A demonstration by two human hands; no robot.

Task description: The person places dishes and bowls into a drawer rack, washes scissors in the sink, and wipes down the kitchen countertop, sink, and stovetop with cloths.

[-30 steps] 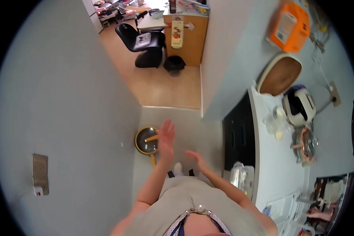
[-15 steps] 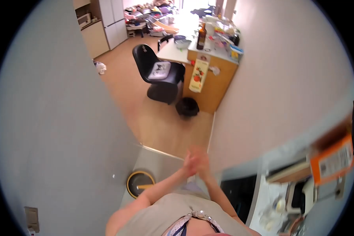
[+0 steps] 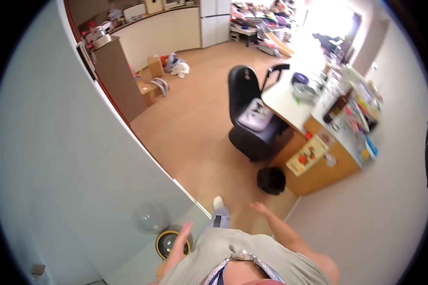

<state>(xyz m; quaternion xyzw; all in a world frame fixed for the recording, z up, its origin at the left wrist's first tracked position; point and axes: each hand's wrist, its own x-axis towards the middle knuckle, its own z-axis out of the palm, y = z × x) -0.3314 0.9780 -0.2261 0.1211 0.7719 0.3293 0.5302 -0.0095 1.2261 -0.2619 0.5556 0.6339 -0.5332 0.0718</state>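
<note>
My left hand (image 3: 185, 232) is raised at my left side, fingers stretched out and a little blurred, with nothing visible in it. Below and beside it stands a round dark object with a yellow rim (image 3: 159, 244), partly hidden by my forearm. My right hand (image 3: 258, 207) hangs out in front of my right side, its fingers extended and holding nothing that I can see. A black bin (image 3: 271, 181) on the floor is the nearest object beyond it. My white shoe (image 3: 218, 203) steps at the floor threshold.
A black chair (image 3: 245, 97) with a printed cushion stands ahead by a white table (image 3: 285, 102). Right of it is a cluttered wooden counter (image 3: 340, 168) with a brown bottle (image 3: 336, 108). Cardboard boxes (image 3: 150, 88) lie farther left. Pale walls flank me on both sides.
My hands were together in front of me and are now apart, one on each side. The view has swung left and moved forward; the kitchen worktop at right has left view.
</note>
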